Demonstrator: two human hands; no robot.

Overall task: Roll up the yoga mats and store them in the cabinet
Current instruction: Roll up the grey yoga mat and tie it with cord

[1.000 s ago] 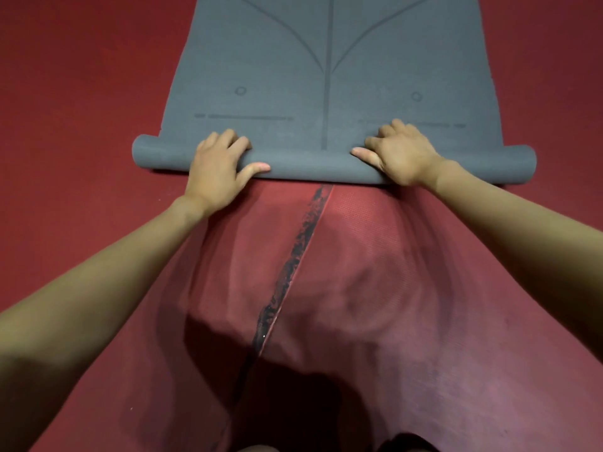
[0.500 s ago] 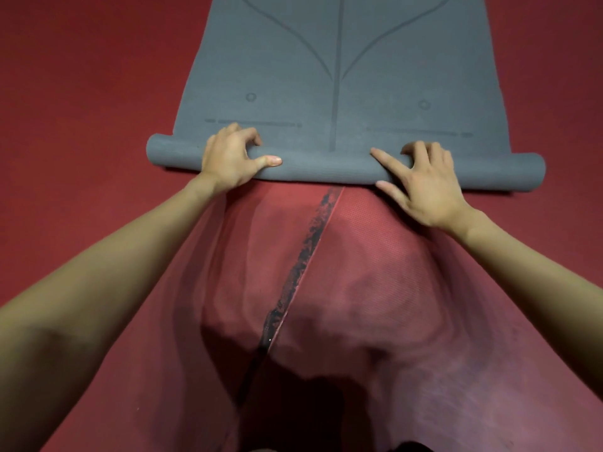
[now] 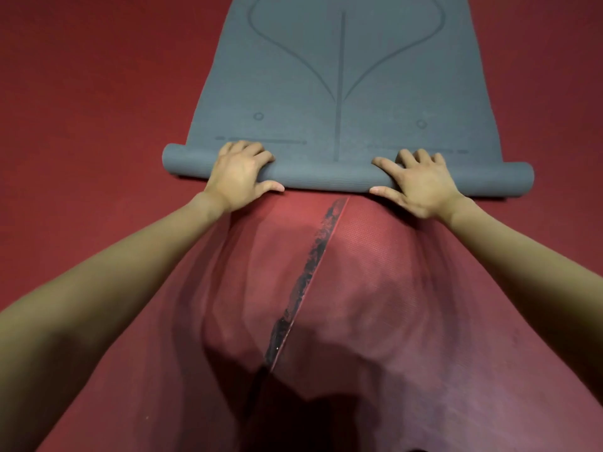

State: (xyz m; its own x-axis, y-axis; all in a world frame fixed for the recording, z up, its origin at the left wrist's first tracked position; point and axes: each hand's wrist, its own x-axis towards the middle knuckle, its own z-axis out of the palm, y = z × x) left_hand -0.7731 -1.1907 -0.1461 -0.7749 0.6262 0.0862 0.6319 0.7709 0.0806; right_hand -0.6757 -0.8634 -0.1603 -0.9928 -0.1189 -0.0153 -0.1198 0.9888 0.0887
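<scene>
A grey yoga mat (image 3: 342, 76) with dark line markings lies stretched away from me on the floor. Its near end is wound into a thin roll (image 3: 326, 176) that lies crosswise. My left hand (image 3: 238, 172) grips the roll left of the middle, fingers curled over the top and thumb on the near side. My right hand (image 3: 421, 184) holds it right of the middle, fingers hooked over the top and thumb along the near side. Both ends of the roll stick out past my hands.
Under my arms lies a red mat (image 3: 375, 272) with a worn dark stripe (image 3: 313, 265) down its middle. Red floor (image 3: 81, 109) spreads on both sides. My shadow falls on the near part. No cabinet is in view.
The roll has turned a little further away from me. My right hand slid back off the roll, then set its fingers over the top again. My left hand kept its grip.
</scene>
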